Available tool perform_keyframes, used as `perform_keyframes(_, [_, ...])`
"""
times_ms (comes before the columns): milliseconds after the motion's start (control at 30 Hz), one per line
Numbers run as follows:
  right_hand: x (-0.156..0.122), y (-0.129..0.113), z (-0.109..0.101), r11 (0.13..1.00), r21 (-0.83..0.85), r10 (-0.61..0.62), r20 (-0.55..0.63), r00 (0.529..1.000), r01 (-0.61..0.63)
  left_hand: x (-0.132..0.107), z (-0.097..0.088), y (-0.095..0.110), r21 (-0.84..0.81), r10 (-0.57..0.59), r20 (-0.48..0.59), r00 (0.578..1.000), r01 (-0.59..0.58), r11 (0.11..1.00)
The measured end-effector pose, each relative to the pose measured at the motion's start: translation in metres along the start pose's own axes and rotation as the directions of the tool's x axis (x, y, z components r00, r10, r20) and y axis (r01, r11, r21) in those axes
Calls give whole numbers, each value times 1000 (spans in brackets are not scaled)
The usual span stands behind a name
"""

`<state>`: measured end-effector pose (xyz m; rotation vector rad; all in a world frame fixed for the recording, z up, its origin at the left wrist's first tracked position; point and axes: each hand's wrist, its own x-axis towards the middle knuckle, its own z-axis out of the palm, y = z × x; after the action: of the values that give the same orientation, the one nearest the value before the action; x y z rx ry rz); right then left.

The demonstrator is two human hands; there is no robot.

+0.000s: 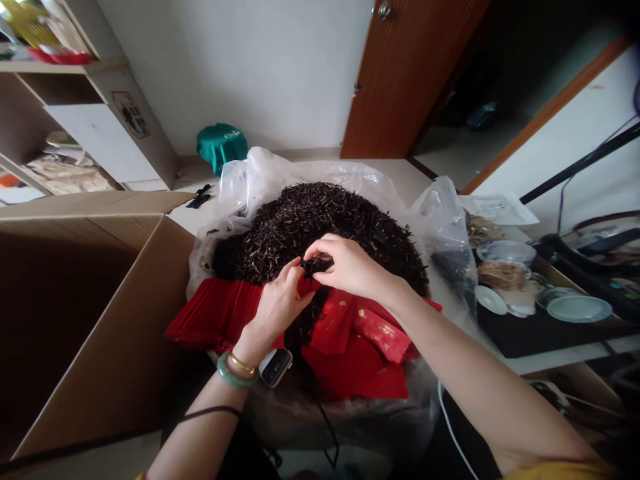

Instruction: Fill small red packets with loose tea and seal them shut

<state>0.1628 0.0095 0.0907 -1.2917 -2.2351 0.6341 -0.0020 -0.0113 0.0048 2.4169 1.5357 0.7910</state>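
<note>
My left hand [280, 300] is closed on a small red packet [307, 287], held upright with its mouth towards the right hand. Between the curled fingers of my right hand [350, 265] is a pinch of dark dried tea leaves [316, 266], right at the packet's opening. Both hands are over a large heap of loose tea leaves [320, 213] in a clear plastic bag [450, 213]. A row of red packets [215, 310] stands on the near left of the heap. More red packets with gold print [383, 330] lie at the near right.
A small device with a display [276, 367] is below my left wrist. An open cardboard box [115, 320] stands at the left. On the right, a side table [520, 337] bears glass dishes [577, 307] and a white lid [491, 300]. Behind are a teal-covered bin [221, 147] and a brown door [405, 73].
</note>
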Motion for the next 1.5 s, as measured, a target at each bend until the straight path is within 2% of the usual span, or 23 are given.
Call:
perform_keyframes(233, [3,-2,8,992,-124,-13,8,1000,14,0,2,0,8,34,-16,999,-34,999])
perform_keyframes(300, [3,-4,8,999,-53,-11,3,1000,11,-1,3,-1,11,31,-17,999,-31,999])
perform_keyframes(367, [2,-7,7,995,93,28,-9,1000,-27,-1,3,-2,7,24,-16,1000,-24,1000])
perform_keyframes(467, [2,-9,3,950,297,91,29,995,-95,0,3,-2,7,21,-9,1000,-21,1000])
perform_keyframes(567, [5,-1,-1,923,361,149,-19,989,-132,0,2,-1,26,19,-9,1000,-19,999])
perform_keyframes(633, [7,11,-1,943,288,199,-93,976,-165,-1,2,-1,34,23,-19,1000,-22,999])
perform_keyframes(700, [9,24,7,972,99,219,-55,974,-213,-2,2,-2,36,28,-29,999,-27,999])
perform_keyframes(767, [9,36,22,968,-121,237,175,956,-218,-2,2,-3,40,29,-34,999,-28,999])
perform_keyframes(800, [9,39,31,961,-207,246,319,915,-186,-2,2,-4,44,28,-37,999,-27,999])
perform_keyframes(833, [9,42,41,949,-247,278,368,888,-195,-2,1,-4,49,27,-41,999,-25,998])
perform_keyframes(967, [7,46,74,909,-339,356,333,873,-241,-1,0,-5,55,29,-60,998,-26,998])
perform_keyframes(1100, [8,49,83,907,-350,358,348,867,-234,-1,0,-5,56,20,-67,998,-17,998])
perform_keyframes(1200, [10,53,74,929,-310,310,358,881,-201,-1,1,-5,50,14,-69,998,-11,999])
perform_keyframes(1300, [12,56,52,951,-242,267,327,906,-193,-3,2,-6,45,16,-81,997,-12,999])
perform_keyframes(1400, [12,53,21,960,-181,255,231,939,-216,-3,3,-8,47,28,-92,995,-23,999])
perform_keyframes(1500, [12,39,-5,981,-39,193,62,979,-191,-2,4,-8,53,30,-92,995,-25,998])
